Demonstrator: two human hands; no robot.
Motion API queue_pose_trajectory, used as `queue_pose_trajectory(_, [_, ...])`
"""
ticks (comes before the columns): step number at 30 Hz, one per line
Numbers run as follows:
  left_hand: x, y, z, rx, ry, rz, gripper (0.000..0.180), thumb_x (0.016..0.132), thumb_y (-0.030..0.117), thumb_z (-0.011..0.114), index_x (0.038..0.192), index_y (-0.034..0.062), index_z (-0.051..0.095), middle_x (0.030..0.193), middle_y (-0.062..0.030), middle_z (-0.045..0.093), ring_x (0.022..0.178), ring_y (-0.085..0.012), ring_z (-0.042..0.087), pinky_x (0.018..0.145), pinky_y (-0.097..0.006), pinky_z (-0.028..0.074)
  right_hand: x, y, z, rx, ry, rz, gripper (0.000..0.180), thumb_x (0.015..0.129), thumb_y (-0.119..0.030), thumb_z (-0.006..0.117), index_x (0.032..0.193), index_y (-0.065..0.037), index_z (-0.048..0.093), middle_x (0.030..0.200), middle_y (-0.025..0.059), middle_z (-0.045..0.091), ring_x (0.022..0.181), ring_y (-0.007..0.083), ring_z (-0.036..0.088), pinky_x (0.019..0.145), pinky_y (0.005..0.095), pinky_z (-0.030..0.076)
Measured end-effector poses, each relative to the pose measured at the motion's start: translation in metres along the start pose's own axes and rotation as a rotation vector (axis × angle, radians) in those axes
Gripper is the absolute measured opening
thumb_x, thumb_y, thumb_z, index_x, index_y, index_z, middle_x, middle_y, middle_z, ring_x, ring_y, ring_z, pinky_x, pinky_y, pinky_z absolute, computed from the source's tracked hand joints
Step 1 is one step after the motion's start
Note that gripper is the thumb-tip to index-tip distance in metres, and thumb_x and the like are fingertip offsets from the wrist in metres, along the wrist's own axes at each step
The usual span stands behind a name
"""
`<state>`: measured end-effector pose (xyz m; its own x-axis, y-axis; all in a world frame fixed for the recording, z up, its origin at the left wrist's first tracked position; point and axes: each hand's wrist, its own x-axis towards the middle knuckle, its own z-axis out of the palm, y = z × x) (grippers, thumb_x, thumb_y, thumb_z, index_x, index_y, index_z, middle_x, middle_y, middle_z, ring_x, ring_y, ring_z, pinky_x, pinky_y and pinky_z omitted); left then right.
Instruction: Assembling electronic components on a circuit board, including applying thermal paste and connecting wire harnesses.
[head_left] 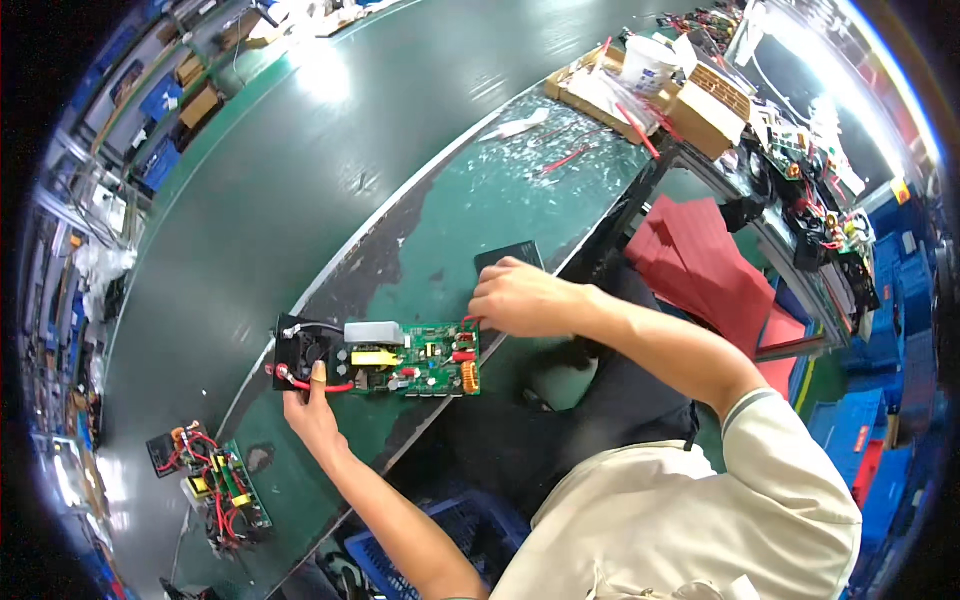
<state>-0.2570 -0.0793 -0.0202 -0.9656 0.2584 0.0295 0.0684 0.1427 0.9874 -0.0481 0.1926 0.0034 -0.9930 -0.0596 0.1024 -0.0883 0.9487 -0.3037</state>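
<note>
A green circuit board (430, 358) with a yellow transformer, a grey block and a copper coil lies on the bench edge. A black end panel (292, 345) with a fan, a black lead and a red lead is attached at its left. My left hand (315, 425) grips this panel, thumb on top, the other fingers mostly hidden. At the board's far right corner, my right hand (515, 298) is closed, its fingertips pinching a short red wire (469, 321). Just beyond that hand lies a flat black plate (512, 256), partly covered by it.
Another wired circuit board (222, 478) lies at the left on the green bench. A carton (708, 115), a white bucket (648, 65) and loose red wires stand at the far right. Red sheets (700, 260) hang beside my right arm. Below the bench sits a blue basket (440, 545).
</note>
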Motion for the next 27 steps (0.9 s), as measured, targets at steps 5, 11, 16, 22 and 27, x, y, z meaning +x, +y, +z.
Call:
queue_pose_trajectory(5, [-0.008, 0.003, 0.002, -0.080, 0.059, 0.065, 0.037, 0.086, 0.007, 0.074, 0.120, -0.0041, 0.063, 0.113, -0.0069, 0.067, 0.099, -0.0154, 0.060, 0.091, -0.031, 0.046, -0.009, -0.010, 0.008, 0.007, 0.085, 0.037, 0.015, 0.086, -0.025, 0.063, 0.087, -0.010, 0.067, 0.078, 0.0063, 0.067, 0.089, 0.0264, 0.064, 0.084, 0.0413, 0.044])
queue_pose_trajectory(11, [-0.036, 0.042, 0.017, -0.093, 0.122, 0.112, 0.028, 0.085, 0.008, 0.074, 0.109, -0.0030, 0.066, 0.104, -0.0045, 0.067, 0.089, -0.0113, 0.059, 0.079, -0.026, 0.047, -0.052, -0.008, 0.003, 0.086, 0.168, 0.075, 0.023, 0.089, -0.030, 0.062, 0.080, -0.009, 0.061, 0.075, 0.0056, 0.064, 0.080, 0.0271, 0.062, 0.078, 0.0405, 0.045])
queue_pose_trajectory(16, [-0.093, 0.123, 0.071, -0.052, 0.052, 0.244, 0.024, 0.085, 0.011, 0.076, 0.101, -0.0020, 0.063, 0.096, -0.0063, 0.066, 0.083, -0.0119, 0.061, 0.075, -0.026, 0.051, -0.136, 0.011, -0.032, 0.362, 0.335, 0.095, 0.019, 0.089, -0.025, 0.064, 0.085, -0.007, 0.065, 0.074, 0.0090, 0.063, 0.076, 0.0291, 0.061, 0.075, 0.0408, 0.045])
queue_pose_trajectory(22, [-0.134, 0.166, 0.167, -0.095, -0.367, 0.236, 0.042, 0.094, 0.022, 0.065, 0.127, -0.0012, 0.052, 0.114, -0.0128, 0.063, 0.099, -0.0225, 0.061, 0.087, -0.038, 0.051, -0.267, 0.015, -0.047, 0.672, 0.491, 0.406, 0.021, 0.092, -0.025, 0.063, 0.091, -0.004, 0.066, 0.077, 0.0141, 0.063, 0.074, 0.0317, 0.061, 0.066, 0.0424, 0.047])
queue_pose_trajectory(27, [-0.199, 0.129, 0.275, -0.234, -0.726, -0.131, 0.038, 0.093, 0.017, 0.066, 0.126, 0.0041, 0.052, 0.117, -0.0129, 0.062, 0.098, -0.0231, 0.063, 0.082, -0.039, 0.055, -0.398, -0.006, -0.017, 1.261, 0.614, 0.974, 0.051, 0.086, -0.029, 0.074, 0.126, -0.004, 0.056, 0.084, 0.0042, 0.062, 0.073, 0.0124, 0.058, 0.064, 0.0309, 0.049])
